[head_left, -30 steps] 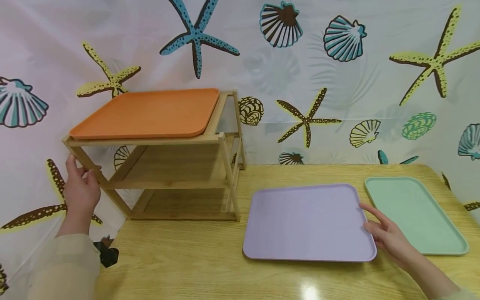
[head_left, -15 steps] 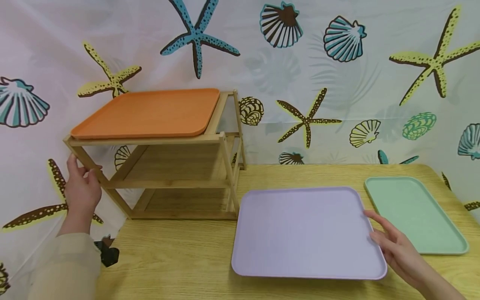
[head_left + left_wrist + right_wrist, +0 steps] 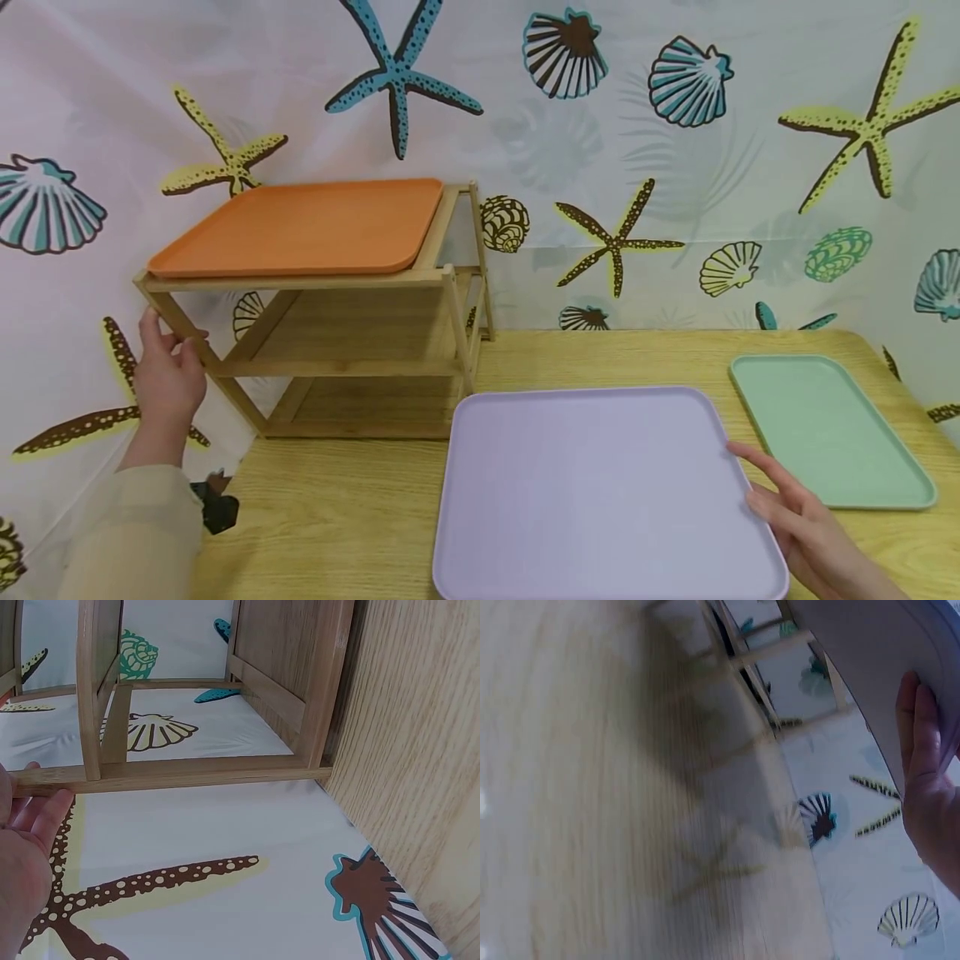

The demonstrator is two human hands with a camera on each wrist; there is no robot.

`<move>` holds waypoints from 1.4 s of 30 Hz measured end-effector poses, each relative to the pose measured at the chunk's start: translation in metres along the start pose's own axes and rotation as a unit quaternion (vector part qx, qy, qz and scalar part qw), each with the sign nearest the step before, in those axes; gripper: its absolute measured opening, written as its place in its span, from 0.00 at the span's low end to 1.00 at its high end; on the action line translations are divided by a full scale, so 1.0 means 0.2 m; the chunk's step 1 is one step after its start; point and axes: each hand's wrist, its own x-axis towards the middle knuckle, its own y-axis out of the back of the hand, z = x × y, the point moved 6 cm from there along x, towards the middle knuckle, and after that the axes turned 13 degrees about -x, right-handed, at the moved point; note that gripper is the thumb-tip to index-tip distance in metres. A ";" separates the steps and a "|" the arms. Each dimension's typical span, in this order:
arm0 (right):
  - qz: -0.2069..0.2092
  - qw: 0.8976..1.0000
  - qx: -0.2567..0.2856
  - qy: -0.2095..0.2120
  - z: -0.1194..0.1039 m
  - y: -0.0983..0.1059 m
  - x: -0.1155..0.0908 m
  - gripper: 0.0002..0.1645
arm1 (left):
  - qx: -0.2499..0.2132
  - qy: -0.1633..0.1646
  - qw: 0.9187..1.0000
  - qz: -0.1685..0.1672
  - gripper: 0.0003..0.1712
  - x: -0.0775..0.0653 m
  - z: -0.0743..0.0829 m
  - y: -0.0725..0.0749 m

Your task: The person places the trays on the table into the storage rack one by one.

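Note:
A lilac tray point(image 3: 607, 500) is held up off the table by my right hand point(image 3: 813, 521), which grips its right edge. In the right wrist view, fingers point(image 3: 919, 724) lie against the tray's underside point(image 3: 877, 660). At the left, my left hand point(image 3: 171, 367) holds the front left post of a three-tier wooden rack point(image 3: 337, 367). The left wrist view shows the fingers point(image 3: 49, 817) curled around that post point(image 3: 202, 772). An orange tray point(image 3: 307, 229) lies on the rack's top tier, and both lower tiers carry no tray.
A mint green tray point(image 3: 832, 429) lies flat on the wooden table point(image 3: 337, 517) at the right. Behind stands a white cloth point(image 3: 675, 167) printed with shells and starfish. A small black object point(image 3: 219, 510) shows beside the left sleeve point(image 3: 135, 533).
The lilac tray has risen off the table and come nearer and leftward, its front edge now at the bottom of the head view. My left hand stays on the rack post.

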 end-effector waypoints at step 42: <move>0.078 0.980 -0.114 0.141 0.24 -0.84 0.75 0.31 | -0.047 -0.025 0.991 -0.123 0.29 0.11 -0.10 0.01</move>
